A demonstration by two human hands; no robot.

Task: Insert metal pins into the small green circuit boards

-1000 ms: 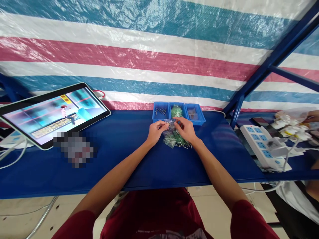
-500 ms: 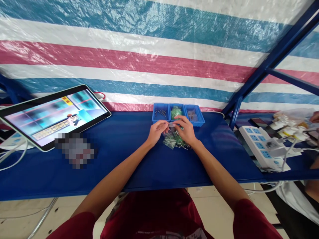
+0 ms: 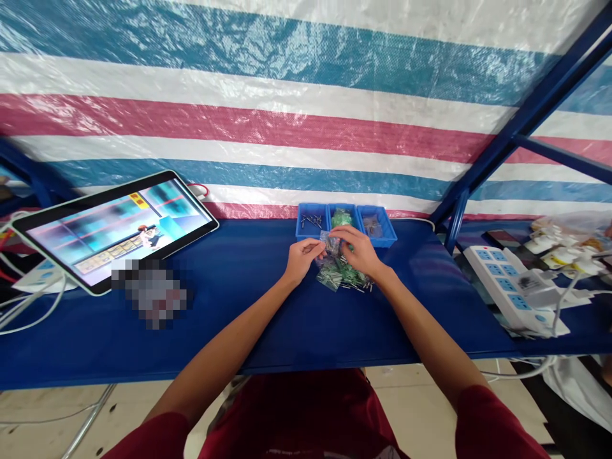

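Note:
Between my two hands is a small clear plastic bag [image 3: 329, 242] with something thin in it. My left hand [image 3: 303, 258] pinches its left side. My right hand [image 3: 359, 250] has its fingers curled at the bag's right side. Just below lies a pile of small clear bags and green and metal pieces [image 3: 342, 275], partly covered by my right hand. Behind the hands stand three joined blue bins: the left bin [image 3: 303, 233] has loose metal screws or pins, the middle bin [image 3: 342, 218] green pieces, the right bin [image 3: 382, 238] small clear bags.
A tablet [image 3: 119, 229] leans on the left of the blue table [image 3: 229, 287], with a blurred-out item [image 3: 157, 296] before it. A white power strip [image 3: 514, 290] with plugs and cables lies right, beside a blue metal frame [image 3: 459, 217]. A striped tarp [image 3: 287, 127] hangs behind.
The bag between my hands now stands more upright and shows more of its face. My hands have shifted slightly against each other. The whole view has moved a little.

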